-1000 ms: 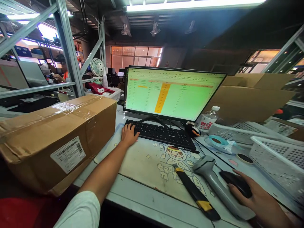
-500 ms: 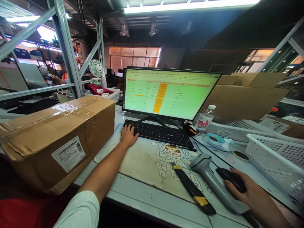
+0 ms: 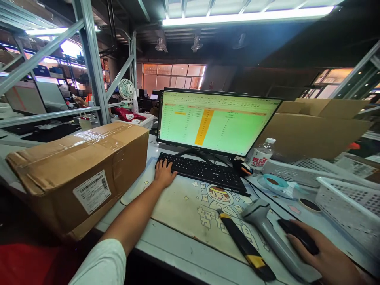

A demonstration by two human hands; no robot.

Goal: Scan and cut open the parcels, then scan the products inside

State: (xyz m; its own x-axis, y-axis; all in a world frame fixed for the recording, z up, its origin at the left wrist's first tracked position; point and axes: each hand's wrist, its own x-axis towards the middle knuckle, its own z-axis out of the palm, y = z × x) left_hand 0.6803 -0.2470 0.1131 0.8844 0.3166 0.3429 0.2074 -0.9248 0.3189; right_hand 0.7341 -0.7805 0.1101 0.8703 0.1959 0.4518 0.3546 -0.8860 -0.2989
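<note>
My left hand rests with spread fingers on the left end of a black keyboard. At the lower right, my right hand is wrapped round a black computer mouse. Just left of the mouse lies a grey barcode scanner. A black and yellow utility knife lies beside the scanner on the printed desk mat. Behind the keyboard stands a monitor showing a spreadsheet with an orange column.
A taped cardboard box with a label stands left of my arm. On the right are a plastic bottle, a roll of blue tape and a white basket. A large open carton stands behind them. Another person sits far left.
The view has shifted slightly, so everything sits a little lower and further right. Rows on the monitor have scrolled up. Both hands keep their places on keyboard and mouse.
</note>
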